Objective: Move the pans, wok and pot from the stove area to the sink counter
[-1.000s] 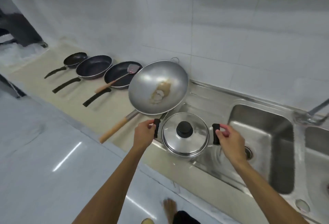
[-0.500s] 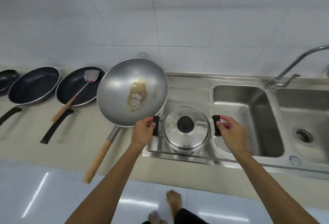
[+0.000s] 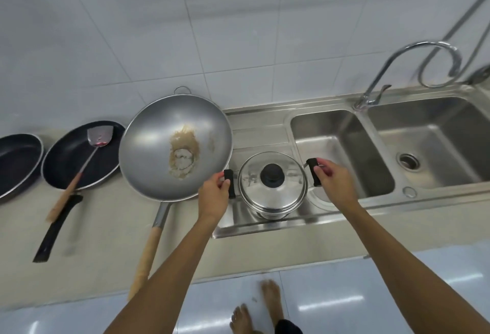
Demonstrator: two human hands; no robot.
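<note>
Pot (image 3: 273, 185), lidded steel, sits on the sink drainboard (image 3: 259, 134) beside the wok (image 3: 175, 145); left hand (image 3: 213, 195) and right hand (image 3: 335, 182) fingers curl closed around its black side handles. Likely rigid, moderately heavy, loose lid could slide

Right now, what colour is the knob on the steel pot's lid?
Black; the round knob on the shiny steel lid shows best in the head view.

The long counter (image 3: 106, 249) held two black pans (image 3: 79, 158), a big silver wok (image 3: 175, 145) and a shiny pot (image 3: 273, 182) by the sink (image 3: 342, 153).
</note>
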